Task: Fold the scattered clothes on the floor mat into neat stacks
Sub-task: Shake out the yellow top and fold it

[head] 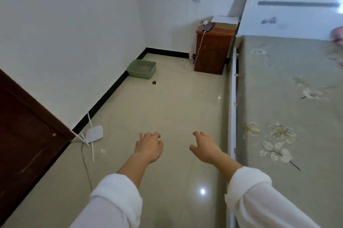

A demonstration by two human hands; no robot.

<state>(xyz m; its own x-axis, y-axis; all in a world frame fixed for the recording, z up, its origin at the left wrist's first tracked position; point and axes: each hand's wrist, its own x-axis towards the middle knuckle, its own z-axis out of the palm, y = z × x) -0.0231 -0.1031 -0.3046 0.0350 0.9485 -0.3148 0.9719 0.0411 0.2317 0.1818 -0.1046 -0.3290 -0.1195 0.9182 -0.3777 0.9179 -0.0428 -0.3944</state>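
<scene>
Both hands out front, palms down over the tiles: the left hand [148, 147] and the right hand [203, 149] hover side by side, a clear gap between them, fingers loosely curled and gripping nothing at all. White sleeves are rolled up on both forearms, the left sleeve [118, 190] and the right sleeve [248, 179]. Under the hands lies the glossy pale floor [167, 101], with a bright glint of light [202, 191] between the arms. As for the clothes, where they lie cannot be told from this view; the only candidate is a pink shape [336, 36] at the far right edge on the bed, too blurred to name. The bed [289, 98] runs down the right side under a grey-green floral cover. Up at the far wall stands a brown wooden cabinet [213, 49], a phone [207, 27] lying on top with a white cable [200, 46] trailing down its front. Left of it, against the black skirting [104, 101], sits a green tray [142, 69], and a small dark speck [154, 82] lies just in front of it. On the left, a dark door [27, 135] stands open, with a white plastic piece [95, 133] on the floor beside its corner.
</scene>
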